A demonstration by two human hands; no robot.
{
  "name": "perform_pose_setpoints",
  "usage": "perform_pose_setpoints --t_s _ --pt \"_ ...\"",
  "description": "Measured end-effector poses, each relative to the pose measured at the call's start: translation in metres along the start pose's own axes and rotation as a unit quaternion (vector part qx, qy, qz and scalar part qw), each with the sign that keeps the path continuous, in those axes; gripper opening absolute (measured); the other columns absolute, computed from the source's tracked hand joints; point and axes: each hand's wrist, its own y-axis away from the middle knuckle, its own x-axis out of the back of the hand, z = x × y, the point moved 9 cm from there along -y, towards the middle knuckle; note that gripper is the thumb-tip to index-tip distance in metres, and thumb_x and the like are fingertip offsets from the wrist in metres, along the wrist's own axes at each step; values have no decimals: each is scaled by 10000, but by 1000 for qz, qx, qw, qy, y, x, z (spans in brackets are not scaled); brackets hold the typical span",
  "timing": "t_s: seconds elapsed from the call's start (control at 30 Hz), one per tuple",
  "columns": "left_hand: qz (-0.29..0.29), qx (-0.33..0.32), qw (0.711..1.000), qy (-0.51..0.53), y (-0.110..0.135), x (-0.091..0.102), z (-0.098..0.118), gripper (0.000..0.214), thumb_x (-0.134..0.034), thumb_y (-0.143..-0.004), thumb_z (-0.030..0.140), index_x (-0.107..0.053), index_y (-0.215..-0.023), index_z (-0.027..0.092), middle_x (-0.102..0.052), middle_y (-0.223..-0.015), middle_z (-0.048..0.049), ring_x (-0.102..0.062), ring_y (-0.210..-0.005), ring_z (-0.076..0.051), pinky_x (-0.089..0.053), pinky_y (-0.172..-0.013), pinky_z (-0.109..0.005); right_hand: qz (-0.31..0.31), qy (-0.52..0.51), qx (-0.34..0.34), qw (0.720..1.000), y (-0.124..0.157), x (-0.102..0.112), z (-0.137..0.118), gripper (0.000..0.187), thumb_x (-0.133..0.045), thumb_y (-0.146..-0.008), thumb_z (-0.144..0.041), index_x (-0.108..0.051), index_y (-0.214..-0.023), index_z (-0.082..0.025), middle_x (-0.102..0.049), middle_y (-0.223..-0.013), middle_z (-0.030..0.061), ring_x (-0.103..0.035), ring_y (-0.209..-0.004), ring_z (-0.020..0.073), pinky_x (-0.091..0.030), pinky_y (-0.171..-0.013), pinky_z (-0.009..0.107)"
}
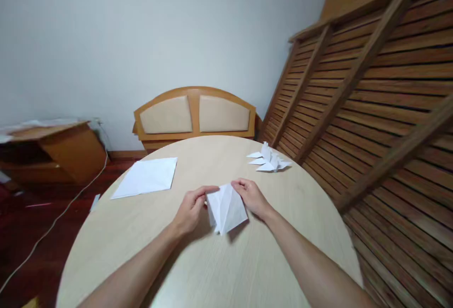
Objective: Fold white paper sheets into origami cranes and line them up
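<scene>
A small piece of white folded paper (226, 209) rests on the round pale wooden table (219, 270), pointed end toward me. My left hand (191, 209) pinches its left edge with fingers curled. My right hand (252, 196) grips its upper right corner, fingers closed on the paper. Both forearms reach in from the bottom of the view.
A flat stack of white paper sheets (146, 177) lies at the table's left. Finished folded paper figures (269, 160) sit at the far right edge. Behind the table stand a wooden headboard (194, 114), slatted wooden frames (382, 105) on the right, a cabinet (60, 150) and a cable (53, 223) on the left.
</scene>
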Motion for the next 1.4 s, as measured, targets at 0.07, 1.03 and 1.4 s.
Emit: perform_pose_setpoints --t_s 0.07,1.03,1.4 --pt "14 15 1000 -10 -2 1 -3 387 -437 -916 324 -703 -1131 143 -720 -1086 -108 -638 -887 -208 -502 -672 -283 5 4 -3 1000 0 1 0 442 -649 -808 -585 -655 -775 -144 -646 -706 12 -556 -632 136 -389 -572 251" --pt "-157 -29 890 -428 5 -41 -26 534 -396 -993 388 -379 -1495 208 -384 -1561 -103 -324 -1456 -270 -265 -1181 -522 -149 451 96 875 23 -37 -5 516 -369 -1007 -414 -454 -1462 -184 -417 -1541 110 -329 -1450 259 -221 -1194 496" --pt "-165 20 875 -454 4 -39 -32 585 -308 -1005 416 -285 -1539 176 -265 -1607 -99 -223 -1496 -239 -181 -1208 -498 -190 543 -4 818 19 -41 13 644 -271 -996 -518 -206 -1570 -233 -105 -1650 62 -36 -1523 268 -26 -1204 544"
